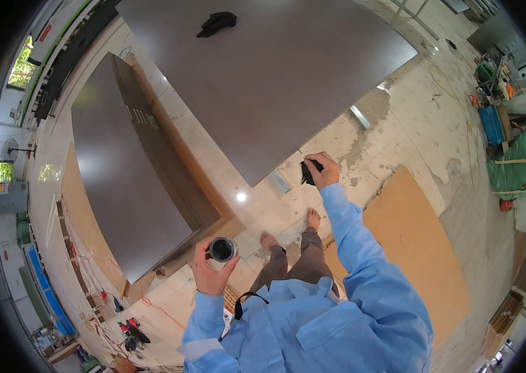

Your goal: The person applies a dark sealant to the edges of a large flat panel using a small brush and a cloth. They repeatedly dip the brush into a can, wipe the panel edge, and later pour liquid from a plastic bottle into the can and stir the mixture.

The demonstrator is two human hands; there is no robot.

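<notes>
dark grey panel point(275, 81), lying flat at twelve o'clock | panel stack point(123, 168), nine o'clock | left hand point(210, 275), seven o'clock, fingers clamped around an open jar point(222, 249) of dark contents | right hand point(324, 170), between two and three, pinching black cloth point(306, 175) and a thin stick point(302, 153), whose tip is at the panel's near edge, contact unclear

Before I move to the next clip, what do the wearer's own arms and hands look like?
The left hand and right hand are gloveless. Loose, wrinkled light-blue sleeves cover both arms to about the wrists. No watch or cable shows on either arm.
</notes>
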